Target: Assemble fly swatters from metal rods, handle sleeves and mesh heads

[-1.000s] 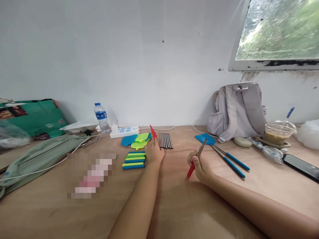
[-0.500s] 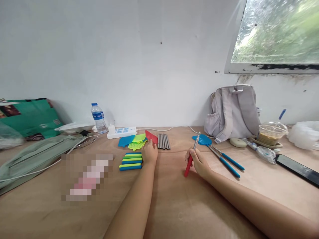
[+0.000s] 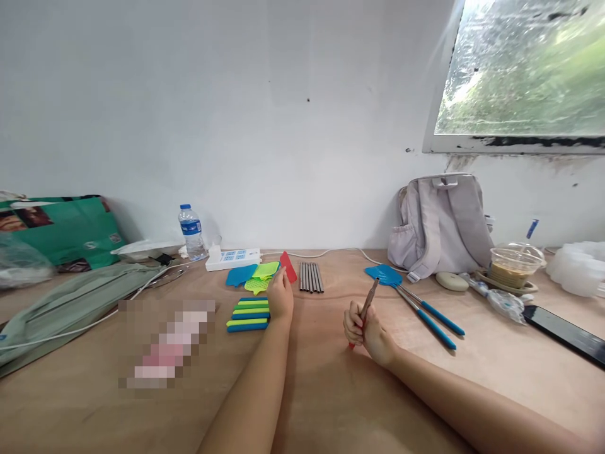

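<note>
My left hand pinches a red mesh swatter head, lifted beside a pile of blue and yellow-green swatter heads on the wooden table. My right hand grips a metal rod with a red handle, tilted up and away, its red end showing below my fist. Between my hands lies a row of several bare metal rods. Blue and green handle grips are stacked just left of my left hand.
Two finished blue swatters lie right of my right hand. At the back stand a water bottle, a power strip and a grey backpack. A drink cup and a phone sit far right, bags far left.
My right hand slid down the rod toward me, covering most of the red handle. My left hand drew the red head slightly back and left, standing it on edge.
</note>
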Available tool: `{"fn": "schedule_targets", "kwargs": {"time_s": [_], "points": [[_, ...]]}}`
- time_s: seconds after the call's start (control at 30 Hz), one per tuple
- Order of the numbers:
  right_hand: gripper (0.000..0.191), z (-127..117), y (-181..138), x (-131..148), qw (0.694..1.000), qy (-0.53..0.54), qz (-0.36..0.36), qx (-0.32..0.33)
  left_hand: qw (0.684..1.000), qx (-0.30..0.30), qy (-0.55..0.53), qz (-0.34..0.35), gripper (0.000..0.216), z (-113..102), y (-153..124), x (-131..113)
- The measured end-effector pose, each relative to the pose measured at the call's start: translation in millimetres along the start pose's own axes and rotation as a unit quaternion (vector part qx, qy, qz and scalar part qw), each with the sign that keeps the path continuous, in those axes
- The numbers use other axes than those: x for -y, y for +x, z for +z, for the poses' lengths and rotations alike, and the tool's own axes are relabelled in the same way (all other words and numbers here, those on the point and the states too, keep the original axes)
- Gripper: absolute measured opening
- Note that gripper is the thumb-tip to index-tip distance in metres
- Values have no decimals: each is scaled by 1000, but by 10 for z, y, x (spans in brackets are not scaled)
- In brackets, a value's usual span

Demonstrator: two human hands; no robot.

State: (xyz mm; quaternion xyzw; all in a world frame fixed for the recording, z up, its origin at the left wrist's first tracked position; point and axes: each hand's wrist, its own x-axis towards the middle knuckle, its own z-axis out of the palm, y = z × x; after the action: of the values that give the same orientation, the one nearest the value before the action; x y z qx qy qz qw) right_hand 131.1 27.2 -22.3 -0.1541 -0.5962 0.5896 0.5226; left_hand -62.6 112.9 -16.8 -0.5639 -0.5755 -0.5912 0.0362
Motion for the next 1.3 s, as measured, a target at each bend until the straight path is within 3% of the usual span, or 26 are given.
{"fn": "schedule_targets", "kwargs": {"time_s": [0.17, 0.33, 0.4, 0.47, 0.53, 0.57, 0.7, 0.77, 0.87, 0.97, 1.03, 1.13, 1.3], "points": [[35, 51, 36, 49, 996, 26, 6, -83, 995, -64, -75, -26, 25, -53, -60, -76], [34, 74, 53, 101, 991, 27, 37, -124, 958, -118, -177, -190, 20, -149, -158, -137], [35, 69, 58, 107, 990, 13, 45, -131, 910, -149, -285, -262, 14, -193, -175, -132], [36, 64, 62, 110, 990, -10, 47, -135, 838, -170, -396, -333, 9, -230, -185, -126], [38, 63, 66, 106, 989, -37, 50, -136, 782, -161, -465, -384, 9, -254, -200, -137], [39, 63, 67, 102, 989, -50, 52, -133, 768, -147, -479, -398, 11, -262, -211, -153], [39, 55, 50, 71, 987, -117, 51, -99, 735, -72, -519, -431, 17, -274, -253, -276], [37, 48, 25, 64, 976, -201, 33, -72, 716, -23, -544, -438, 15, -283, -256, -357], [32, 43, -15, 80, 924, -382, -21, -2, 686, 38, -588, -427, 13, -314, -243, -475], [27, 42, -32, 100, 869, -491, -45, 47, 676, 47, -623, -391, 16, -358, -235, -570], [28, 34, -30, 98, 852, -521, -37, 30, 676, 49, -630, -380, 19, -381, -241, -615], [28, 13, -23, 83, 843, -537, -29, -11, 680, 53, -624, -382, 23, -398, -264, -654], [27, 10, -24, 90, 845, -533, -35, 1, 682, 59, -625, -375, 28, -400, -289, -678]]}}
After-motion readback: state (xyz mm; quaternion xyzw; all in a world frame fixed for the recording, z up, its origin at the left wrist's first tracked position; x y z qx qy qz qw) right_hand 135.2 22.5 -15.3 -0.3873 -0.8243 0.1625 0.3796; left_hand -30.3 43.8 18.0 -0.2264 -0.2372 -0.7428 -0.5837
